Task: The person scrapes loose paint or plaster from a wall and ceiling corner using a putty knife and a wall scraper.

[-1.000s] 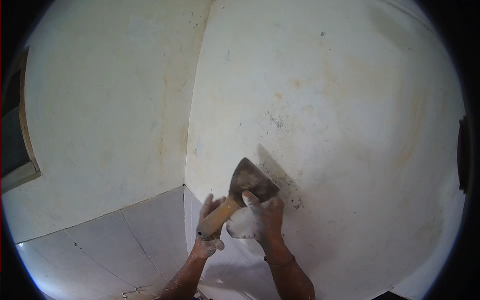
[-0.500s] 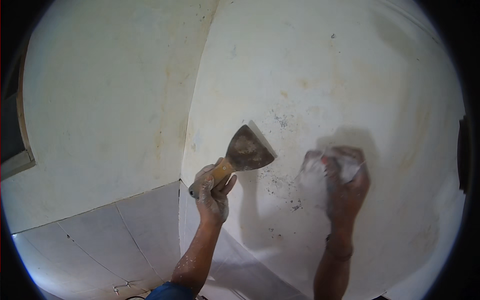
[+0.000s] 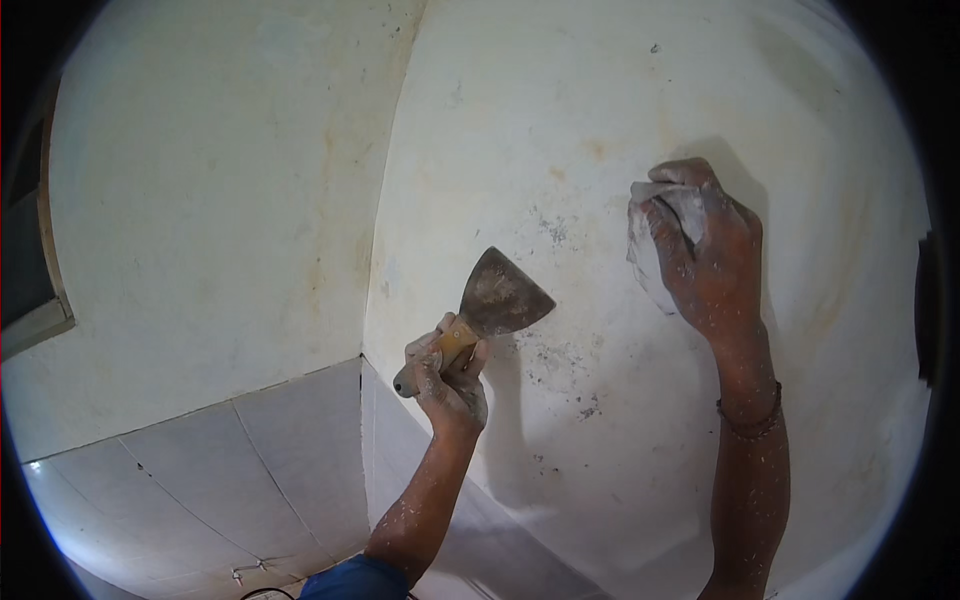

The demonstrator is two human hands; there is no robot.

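Observation:
My left hand, white with dust, is wrapped round the handle of a putty knife. The knife's wide, stained metal blade points up and to the right in front of the wall. Higher on the right, my right hand grips a folded whitish sheet against the wall, thumb on one side and fingers curled over its top. Whether the sheet is sandpaper or cloth, I cannot tell. Off-white wall surface with dark pitted spots shows between the two hands.
A vertical corner joins this wall to another off-white wall on the left. Grey tiles cover the lower walls, with small taps at the bottom left. A framed window stands at the far left, a dark object at the right edge.
My right hand has swept up and slightly right along the wall with the sheet. My left hand has shifted a little to the right, still holding the putty knife.

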